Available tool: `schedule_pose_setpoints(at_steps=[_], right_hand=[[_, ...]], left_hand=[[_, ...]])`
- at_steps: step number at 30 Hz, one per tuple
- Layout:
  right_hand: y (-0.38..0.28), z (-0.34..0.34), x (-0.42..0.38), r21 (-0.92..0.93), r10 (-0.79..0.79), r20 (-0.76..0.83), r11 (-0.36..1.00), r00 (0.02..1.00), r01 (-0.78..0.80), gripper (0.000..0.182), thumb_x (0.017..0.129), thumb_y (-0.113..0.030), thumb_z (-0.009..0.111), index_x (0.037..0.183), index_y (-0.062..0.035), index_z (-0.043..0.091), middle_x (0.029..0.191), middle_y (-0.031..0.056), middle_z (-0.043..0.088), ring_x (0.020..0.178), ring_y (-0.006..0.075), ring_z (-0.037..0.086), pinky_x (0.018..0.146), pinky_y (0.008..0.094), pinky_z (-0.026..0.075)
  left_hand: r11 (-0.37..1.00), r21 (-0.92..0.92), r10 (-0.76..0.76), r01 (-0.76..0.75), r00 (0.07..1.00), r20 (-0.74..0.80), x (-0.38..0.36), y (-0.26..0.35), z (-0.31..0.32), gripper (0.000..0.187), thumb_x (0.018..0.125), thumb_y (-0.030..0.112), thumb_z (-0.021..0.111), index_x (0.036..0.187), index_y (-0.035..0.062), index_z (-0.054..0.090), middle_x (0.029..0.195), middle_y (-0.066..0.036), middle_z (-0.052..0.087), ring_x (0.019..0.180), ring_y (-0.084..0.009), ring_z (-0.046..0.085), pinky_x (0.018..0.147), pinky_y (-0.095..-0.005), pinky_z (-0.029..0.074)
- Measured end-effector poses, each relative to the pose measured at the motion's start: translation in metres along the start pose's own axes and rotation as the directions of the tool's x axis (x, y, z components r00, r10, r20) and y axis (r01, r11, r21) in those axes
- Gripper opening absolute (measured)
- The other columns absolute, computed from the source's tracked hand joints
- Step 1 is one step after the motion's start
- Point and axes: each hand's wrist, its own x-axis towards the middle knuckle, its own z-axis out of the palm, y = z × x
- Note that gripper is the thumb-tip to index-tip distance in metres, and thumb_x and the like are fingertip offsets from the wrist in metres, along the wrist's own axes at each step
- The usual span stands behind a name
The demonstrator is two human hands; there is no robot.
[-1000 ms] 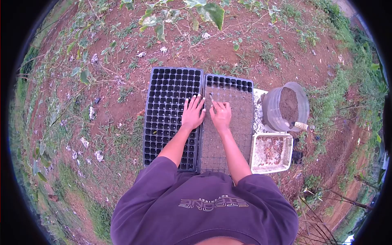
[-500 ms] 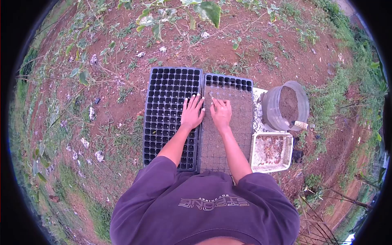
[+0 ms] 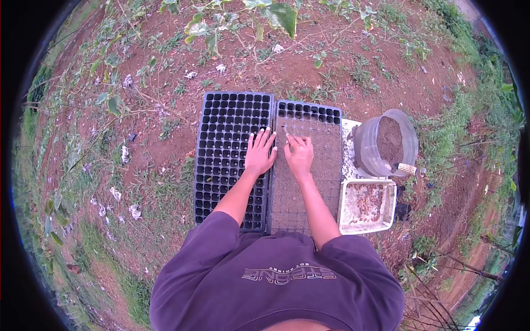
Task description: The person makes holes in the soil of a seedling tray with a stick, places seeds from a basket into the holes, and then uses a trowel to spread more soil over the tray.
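Note:
My left hand (image 3: 259, 154) lies flat with its fingers spread on a black seedling tray (image 3: 221, 165), near its right edge. The cells of that tray hold no soil. Beside it, a second seedling tray (image 3: 307, 105) is mostly covered with brown soil (image 3: 320, 160); its far rows of cells show dark and unfilled. Over the soil is my right hand (image 3: 300, 154), its index finger pointing forward and the other fingers curled in. Whatever they may hold is too small to make out. A small dark spot (image 3: 283, 126) shows in the soil just ahead of the index fingertip.
To the right stands a cut translucent plastic container (image 3: 364, 146) with soil inside. Nearer me is a white plastic basket (image 3: 344, 212) with small reddish-brown bits. Leafy plants (image 3: 281, 19) hang over the far side; weeds and bare earth surround the trays.
My right index fingertip has drawn back slightly towards me, and the dark spot in the soil shows more clearly. My left hand stays on the black tray.

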Motion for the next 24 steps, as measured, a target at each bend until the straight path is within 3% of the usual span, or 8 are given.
schedule_pose_setpoints(at_steps=[24], right_hand=[[-0.0065,0.0060,-0.0034,0.019,0.055,-0.046,0.998,0.997,-0.054,0.028,0.077,-0.012,0.070,0.104,-0.0085,0.074,0.096,0.0038,0.071,0.093,0.0262,0.057,0.084,0.0381,0.049]], left_hand=[[1.000,-0.019,0.011,-0.011,1.000,-0.022,-0.0001,-0.0001,0.0009,0.055,0.096,0.034,0.046,0.147,0.0169,0.038,0.156,-0.007,0.031,0.146,-0.0227,0.023,0.121,-0.0464,0.011]])
